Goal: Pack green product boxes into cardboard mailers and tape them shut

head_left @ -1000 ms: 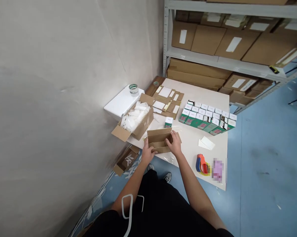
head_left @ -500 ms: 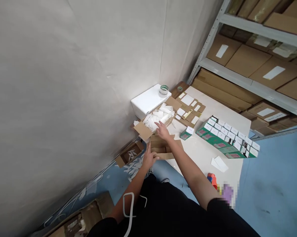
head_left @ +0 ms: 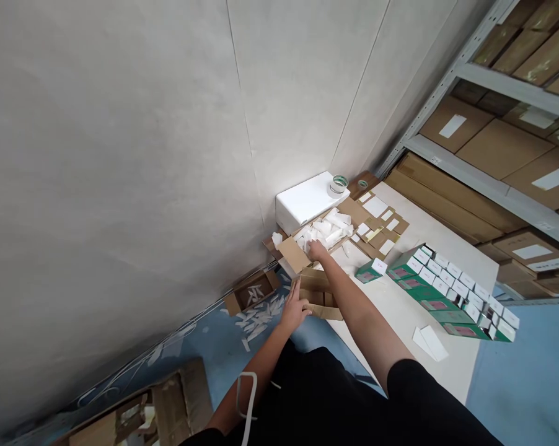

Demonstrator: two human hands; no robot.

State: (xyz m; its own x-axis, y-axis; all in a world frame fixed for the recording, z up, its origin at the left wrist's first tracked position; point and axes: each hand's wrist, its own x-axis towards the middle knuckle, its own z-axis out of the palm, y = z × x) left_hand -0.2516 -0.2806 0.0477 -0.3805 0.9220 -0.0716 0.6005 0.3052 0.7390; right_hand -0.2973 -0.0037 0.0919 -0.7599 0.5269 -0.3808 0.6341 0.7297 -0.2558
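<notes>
My left hand (head_left: 294,308) rests on the near left edge of a small open cardboard box (head_left: 317,293) at the table's near corner, thumb against its side. My right hand (head_left: 315,249) reaches into a larger open carton (head_left: 294,254) filled with white packing pieces (head_left: 328,227); its fingers are down among them and what they hold, if anything, is hidden. A single green and white product box (head_left: 370,270) lies on the white table (head_left: 400,303) just right of my forearm.
Rows of green and white product boxes (head_left: 451,290) stand on the table's right. Flattened cardboard pieces (head_left: 377,218), a white case (head_left: 305,200) with a tape roll (head_left: 339,183), shelves of cartons (head_left: 488,148), and white scraps with an open box (head_left: 249,291) on the floor.
My right hand has left the small box and moved forward into the carton of white pieces. The view has swung left and the tape dispenser is out of sight.
</notes>
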